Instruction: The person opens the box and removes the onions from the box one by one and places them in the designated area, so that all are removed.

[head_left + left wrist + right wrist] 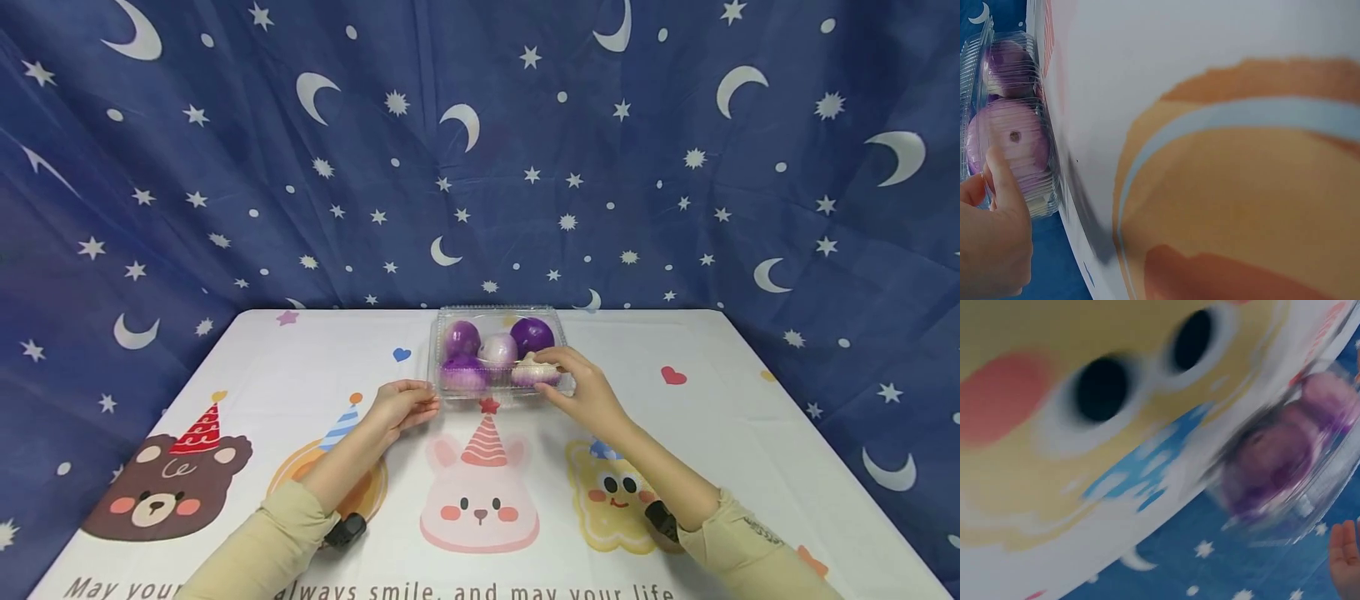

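Note:
A clear plastic clamshell box (pixel 498 393) holds several purple-and-white red onions (pixel 462 340) near the table's far edge. At its near left corner, my left hand (pixel 405 406) pinches the rim between thumb and fingers; the left wrist view shows this hand (pixel 997 237) beside a pale onion (pixel 1015 134) behind ridged plastic. My right hand (pixel 588 396) is at the box's right end, thumb and fingers spread apart about the front right onion (pixel 531 372). In the blurred right wrist view, its visible fingers (pixel 1342 547) look straight and apart from the box (pixel 1310 515).
A white tablecloth (pixel 480 575) printed with cartoon animals and lettering covers the table. Behind it hangs a dark blue curtain (pixel 495 167) with moons and stars, close to the box's far side. Both wrists carry black cameras (pixel 347 530).

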The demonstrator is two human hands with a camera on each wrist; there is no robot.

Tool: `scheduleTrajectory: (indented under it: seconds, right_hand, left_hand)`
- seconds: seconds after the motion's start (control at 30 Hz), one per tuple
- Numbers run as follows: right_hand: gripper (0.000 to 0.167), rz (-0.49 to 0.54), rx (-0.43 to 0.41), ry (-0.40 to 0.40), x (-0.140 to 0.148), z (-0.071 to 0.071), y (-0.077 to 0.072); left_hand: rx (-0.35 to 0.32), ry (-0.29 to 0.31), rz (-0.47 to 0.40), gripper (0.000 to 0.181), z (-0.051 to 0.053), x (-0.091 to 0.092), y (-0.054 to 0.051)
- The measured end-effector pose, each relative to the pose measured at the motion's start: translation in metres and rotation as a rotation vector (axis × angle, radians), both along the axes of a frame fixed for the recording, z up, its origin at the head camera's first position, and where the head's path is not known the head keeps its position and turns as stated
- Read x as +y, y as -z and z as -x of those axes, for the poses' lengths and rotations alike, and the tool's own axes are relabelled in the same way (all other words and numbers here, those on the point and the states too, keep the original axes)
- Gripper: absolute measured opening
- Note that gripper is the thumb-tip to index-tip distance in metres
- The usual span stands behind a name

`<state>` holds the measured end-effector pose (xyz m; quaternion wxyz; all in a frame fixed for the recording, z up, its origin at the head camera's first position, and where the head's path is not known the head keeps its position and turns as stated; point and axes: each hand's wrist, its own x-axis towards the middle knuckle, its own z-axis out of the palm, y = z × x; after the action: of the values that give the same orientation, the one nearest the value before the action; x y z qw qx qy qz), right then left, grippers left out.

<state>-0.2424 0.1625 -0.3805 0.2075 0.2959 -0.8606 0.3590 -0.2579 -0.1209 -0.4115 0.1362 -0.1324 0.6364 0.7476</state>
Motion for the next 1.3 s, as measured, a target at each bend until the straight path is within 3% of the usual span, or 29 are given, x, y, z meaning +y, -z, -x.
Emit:
scheduleTrajectory:
  seconds: [0.47,0.8,1.07,1.3]
  right_hand:
    - [0.029,0.026,0.026,0.069,0.040,-0.001,0.004]
    - [0.019,-0.038,0.038,0.137,0.055,-0.001,0.014]
    - [0.019,-0.104,-0.002,0.148,0.061,0.008,0.021]
    - [0.023,-0.186,-0.051,0.147,0.063,0.011,0.027]
  left_hand:
    - [0.023,0.053,-0.062,0.016,-0.003,0.007,-0.001]
    - [0.007,-0.023,-0.124,0.028,-0.007,0.010,0.002]
    - [-0.002,0.003,-0.185,0.035,-0.013,0.003,0.002]
    - [-0.046,0.045,-0.214,0.045,-0.017,0.015,0.001]
